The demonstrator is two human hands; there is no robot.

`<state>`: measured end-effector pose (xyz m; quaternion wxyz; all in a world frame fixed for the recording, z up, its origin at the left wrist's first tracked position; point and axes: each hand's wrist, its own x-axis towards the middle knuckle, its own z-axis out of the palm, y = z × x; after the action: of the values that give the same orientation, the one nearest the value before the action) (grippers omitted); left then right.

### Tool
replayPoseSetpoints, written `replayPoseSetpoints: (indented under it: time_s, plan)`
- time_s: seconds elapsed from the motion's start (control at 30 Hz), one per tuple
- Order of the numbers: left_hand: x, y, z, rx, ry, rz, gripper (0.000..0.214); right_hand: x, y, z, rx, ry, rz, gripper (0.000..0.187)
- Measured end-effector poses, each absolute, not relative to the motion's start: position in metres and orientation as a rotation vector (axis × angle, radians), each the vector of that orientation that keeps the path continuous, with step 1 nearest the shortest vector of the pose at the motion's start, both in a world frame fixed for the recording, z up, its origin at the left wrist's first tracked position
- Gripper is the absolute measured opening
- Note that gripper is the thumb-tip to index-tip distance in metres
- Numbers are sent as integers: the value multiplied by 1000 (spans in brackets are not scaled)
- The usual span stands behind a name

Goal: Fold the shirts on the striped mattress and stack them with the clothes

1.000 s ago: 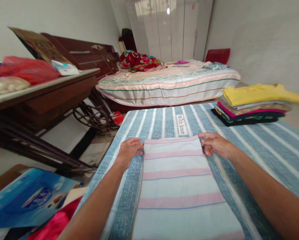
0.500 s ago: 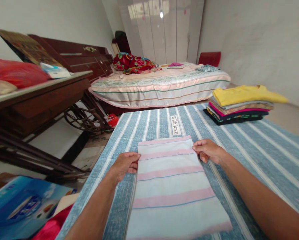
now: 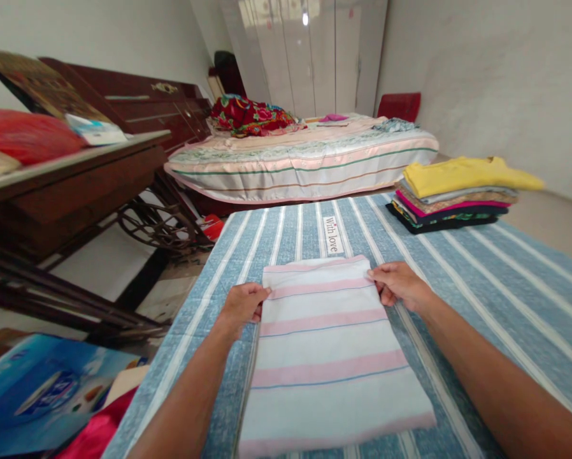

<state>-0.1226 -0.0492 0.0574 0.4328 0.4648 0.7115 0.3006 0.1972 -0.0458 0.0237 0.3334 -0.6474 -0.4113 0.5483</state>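
Note:
A folded piece of striped cloth point(image 3: 328, 344), white with pink bands and thin blue lines, lies on the blue-and-white striped table cover point(image 3: 462, 280). At its left edge near the far end, my left hand point(image 3: 244, 302) pinches the fabric between thumb and fingers. My right hand point(image 3: 400, 284) grips the opposite edge at about the same height, its fingertips closed on the border. Both edges are held level and the cloth looks flat. What kind of article the folded cloth is, I cannot tell.
A stack of folded clothes, topped by a yellow garment point(image 3: 467, 176), sits at the far right. Beyond stands a bed point(image 3: 305, 167) with a red floral quilt point(image 3: 252, 116). To the left are a sewing-machine table point(image 3: 76, 169) and a blue carton point(image 3: 47, 389).
The view has shifted slightly, so everything sits a little higher and further left. Both hands stay at the cloth's edges, and the left fingers have curled in slightly.

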Motion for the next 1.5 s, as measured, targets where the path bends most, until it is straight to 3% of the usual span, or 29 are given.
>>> replayPoseSetpoints:
  time_s: [0.17,0.37,0.7,0.9,1.2,1.5]
  plan:
    - [-134,-49,60,999,1568,688,38,201,-48,27,-1666,-1113,1533,22]
    - [-134,-49,56,1120,1669,836,31,195,-47,24,-1761,-1128,1383,18]
    - [-132,-67,62,1086,1650,590,38,191,-45,24,-1826,-1163,1285,19]
    - [-123,-74,56,1180,1818,697,29,192,-48,26,-1818,-1162,1299,18]
    - [-124,-122,71,1035,1658,659,62,204,-84,26,-1665,-1177,1545,19]
    - [-125,-159,52,1119,1708,723,55,193,-111,16,-1646,-1120,1441,28]
